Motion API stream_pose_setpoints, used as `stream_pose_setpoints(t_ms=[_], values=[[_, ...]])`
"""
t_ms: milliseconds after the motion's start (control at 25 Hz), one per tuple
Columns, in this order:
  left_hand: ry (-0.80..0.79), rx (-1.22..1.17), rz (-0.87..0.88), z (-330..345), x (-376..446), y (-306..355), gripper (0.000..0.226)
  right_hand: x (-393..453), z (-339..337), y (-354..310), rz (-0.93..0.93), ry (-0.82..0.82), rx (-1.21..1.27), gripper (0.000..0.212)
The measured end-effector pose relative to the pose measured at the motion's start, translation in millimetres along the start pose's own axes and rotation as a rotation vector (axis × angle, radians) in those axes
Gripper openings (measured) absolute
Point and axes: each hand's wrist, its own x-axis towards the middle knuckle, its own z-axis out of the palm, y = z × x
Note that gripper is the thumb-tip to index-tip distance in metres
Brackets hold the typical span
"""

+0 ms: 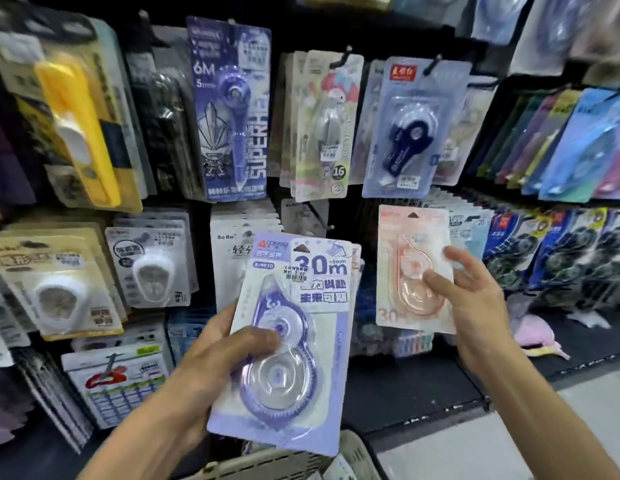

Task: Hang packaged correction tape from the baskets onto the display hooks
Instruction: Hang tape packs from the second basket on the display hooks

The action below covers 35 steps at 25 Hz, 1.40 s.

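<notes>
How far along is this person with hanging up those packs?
Many packs already hang on the display hooks. In hand: the left hand grips a purple pack, and the right hand pinches a pink pack held up at the rack. The basket below is barely visible, so what remains is unclear.

Lilac tape pack (294, 341), peach-pink pack (414, 268), beige basket (280, 462)

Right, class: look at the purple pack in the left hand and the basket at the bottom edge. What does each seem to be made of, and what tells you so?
Purple pack: seemingly printed glossy card under a clear plastic blister; highlights glint on the dome, and the tape wheels show through.

Basket: probably matt beige moulded plastic, judging by its slotted lattice rim.
</notes>
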Motion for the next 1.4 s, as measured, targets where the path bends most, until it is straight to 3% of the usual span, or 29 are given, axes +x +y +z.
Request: stream_pose_setpoints(t_ms=[120,240,360,400,480,560,640,840,1000,1160,1400], values=[[-0.018,0.029,0.031,-8,8,4,0.078,-1,-13,17,0.042,-0.009,-0.056,0.023],[0.019,-0.017,0.061,-6,18,-5,0.072,5,-9,19,0.005,0.003,-0.151,0.017],[0.059,-0.077,0.105,10,26,-13,0.059,6,10,9,-0.132,0.01,-0.653,0.028],[0.069,-0.079,0.122,13,29,-15,0.063,-3,18,7,-0.21,0.011,-0.687,0.031],[0.087,-0.047,0.146,19,34,-18,0.072,-40,35,3,-0.199,-0.201,-0.46,0.036],[0.092,0.014,0.184,22,38,-19,0.072,-73,51,3,-0.024,-0.496,-0.237,0.049],[0.075,0.051,0.194,21,39,-17,0.073,-87,60,6,0.049,-0.56,-0.082,0.047],[0.125,0.11,0.169,9,36,-15,0.07,-72,51,7,0.124,-0.202,0.25,0.039],[0.116,0.071,0.177,5,34,-12,0.057,-52,20,17,0.081,0.097,0.049,0.018],[0.1,0.061,0.184,5,33,-12,0.062,-44,4,19,0.051,0.21,0.018,0.025],[0.139,0.104,0.206,7,31,-12,0.067,-33,-1,21,0.011,0.279,0.003,0.012]])
